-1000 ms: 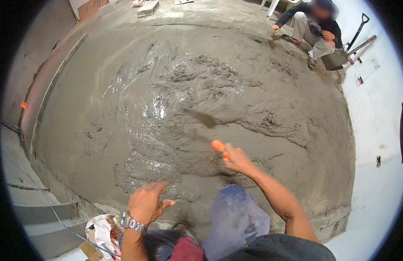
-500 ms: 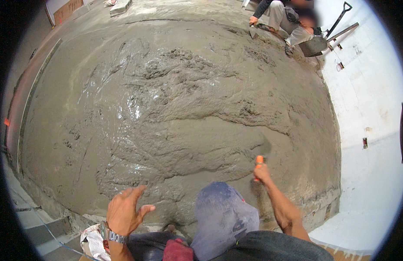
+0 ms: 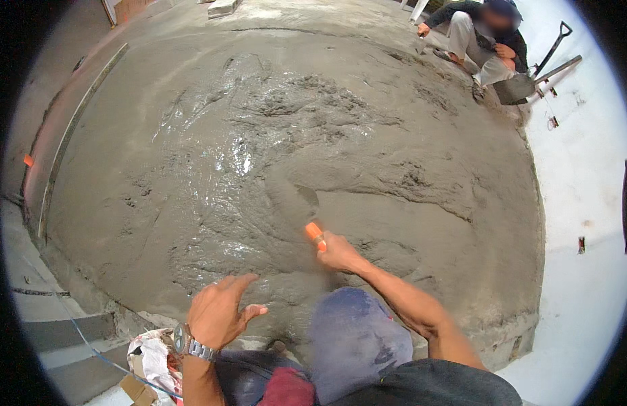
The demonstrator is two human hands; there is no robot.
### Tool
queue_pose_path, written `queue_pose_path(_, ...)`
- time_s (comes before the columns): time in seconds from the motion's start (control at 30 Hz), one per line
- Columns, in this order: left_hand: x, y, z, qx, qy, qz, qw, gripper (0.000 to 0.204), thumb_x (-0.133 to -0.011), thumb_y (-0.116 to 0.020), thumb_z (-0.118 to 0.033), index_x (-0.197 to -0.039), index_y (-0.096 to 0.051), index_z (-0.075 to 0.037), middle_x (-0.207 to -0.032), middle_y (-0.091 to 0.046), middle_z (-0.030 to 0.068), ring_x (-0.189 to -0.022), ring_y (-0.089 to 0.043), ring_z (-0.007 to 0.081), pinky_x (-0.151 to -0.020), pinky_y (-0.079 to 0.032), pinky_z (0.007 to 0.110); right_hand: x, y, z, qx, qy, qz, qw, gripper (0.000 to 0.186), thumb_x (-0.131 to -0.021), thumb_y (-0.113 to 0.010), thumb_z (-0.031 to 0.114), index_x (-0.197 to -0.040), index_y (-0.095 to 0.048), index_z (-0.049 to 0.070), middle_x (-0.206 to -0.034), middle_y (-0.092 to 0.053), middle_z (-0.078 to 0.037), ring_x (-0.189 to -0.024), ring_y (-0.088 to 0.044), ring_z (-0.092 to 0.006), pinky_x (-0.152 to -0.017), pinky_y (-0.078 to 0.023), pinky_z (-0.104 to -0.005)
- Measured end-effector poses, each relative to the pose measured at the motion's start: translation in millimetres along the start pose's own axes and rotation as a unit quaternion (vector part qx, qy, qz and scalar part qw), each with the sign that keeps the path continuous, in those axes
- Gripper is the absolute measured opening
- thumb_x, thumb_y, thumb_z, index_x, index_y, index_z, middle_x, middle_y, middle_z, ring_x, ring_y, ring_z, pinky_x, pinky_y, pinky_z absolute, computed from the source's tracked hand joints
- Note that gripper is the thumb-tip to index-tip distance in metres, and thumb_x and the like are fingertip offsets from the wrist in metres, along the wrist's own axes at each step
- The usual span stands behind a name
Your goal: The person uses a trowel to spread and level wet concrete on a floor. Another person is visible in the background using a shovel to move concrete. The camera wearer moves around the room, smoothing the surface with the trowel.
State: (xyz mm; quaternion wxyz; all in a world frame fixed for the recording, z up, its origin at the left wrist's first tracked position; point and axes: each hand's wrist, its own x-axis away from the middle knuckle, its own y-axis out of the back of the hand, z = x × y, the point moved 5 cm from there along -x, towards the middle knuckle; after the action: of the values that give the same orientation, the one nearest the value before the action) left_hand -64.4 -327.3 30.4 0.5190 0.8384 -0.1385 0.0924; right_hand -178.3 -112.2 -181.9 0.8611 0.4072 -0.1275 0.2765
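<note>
- My right hand (image 3: 340,254), fingers closed round the orange-handled trowel (image 3: 301,210), has swung back toward twelve o'clock, blade smoothing the wet cement (image 3: 394,149).
- Left hand (image 3: 215,314) hovers open, empty.

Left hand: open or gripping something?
Open and empty. The left hand hovers palm-down with fingers spread above the wet cement, holding nothing; the right hand grips the orange-handled trowel.

Wet cement (image 3: 212,169) fills the middle of the frame. A trowel (image 3: 301,210) lies on it at centre, its handle in the right hand (image 3: 340,252). The left hand (image 3: 218,312) hovers lower left of that. Another person (image 3: 479,37) crouches at upper right, a shovel (image 3: 530,80) beside them.
</note>
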Motion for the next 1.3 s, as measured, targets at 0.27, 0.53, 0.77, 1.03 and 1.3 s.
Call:
queue_pose_path(0.27,7.9,7.0,8.3,0.008,-0.003,-0.022,1.000,0.055,-0.075,-0.070,-0.039,-0.117,-0.055,-0.007,-0.102,-0.063,0.0173,-0.093,-0.060,0.0374,-0.077,-0.048,0.043,115.9,73.1,-153.6,-0.139,-0.138,-0.188,0.962,0.028,-0.074,-0.059,0.011,-0.099,-0.051,0.003,-0.069,-0.057,-0.010,-0.057,-0.056,-0.0217,-0.052,-0.045,-0.0361)
queue_pose_path(0.53,1.9,4.8,-4.9,0.016,0.016,0.010,1.000,0.057,-0.067,-0.076,-0.033,-0.115,-0.058,-0.006,-0.104,-0.064,0.0169,-0.097,-0.061,0.0357,-0.081,-0.048,0.041,297.7,13.7,-363.2,-0.170,-0.473,-0.321,0.803,0.006,-0.073,-0.050,0.004,-0.078,-0.050,0.001,-0.063,-0.056,-0.011,-0.046,-0.058,-0.0217,-0.039,-0.045,-0.0346)
queue_pose_path(0.77,4.1,1.6,-8.6,0.015,-0.038,-0.006,0.999,0.056,-0.072,-0.072,-0.038,-0.116,-0.056,-0.006,-0.100,-0.063,0.0182,-0.093,-0.059,0.0374,-0.075,-0.048,0.044,171.2,-50.7,-237.2,-0.174,-0.310,-0.211,0.911,0.013,-0.074,-0.052,0.004,-0.086,-0.050,0.000,-0.063,-0.056,-0.011,-0.049,-0.060,-0.0207,-0.044,-0.047,-0.0348)
queue_pose_path(1.03,9.7,3.1,-7.4,0.009,-0.014,0.006,1.000,0.057,-0.072,-0.071,-0.042,-0.115,-0.057,-0.008,-0.101,-0.064,0.0163,-0.093,-0.060,0.0369,-0.077,-0.048,0.042,66.1,-44.0,-79.2,-0.119,-0.134,-0.009,0.984,0.031,-0.072,-0.061,0.016,-0.091,-0.051,-0.006,-0.077,-0.062,-0.026,-0.077,-0.064,-0.0384,-0.065,-0.048,-0.0478)
queue_pose_path(1.3,4.8,2.9,0.3,0.019,-0.004,0.002,1.000,0.056,-0.075,-0.069,-0.041,-0.117,-0.056,-0.008,-0.101,-0.063,0.0184,-0.093,-0.059,0.0385,-0.077,-0.048,0.044,71.5,-12.0,-1.1,0.011,0.025,0.058,0.998,0.029,-0.076,-0.056,0.014,-0.096,-0.046,-0.004,-0.082,-0.060,-0.031,-0.079,-0.059,-0.0475,-0.068,-0.046,-0.0537)
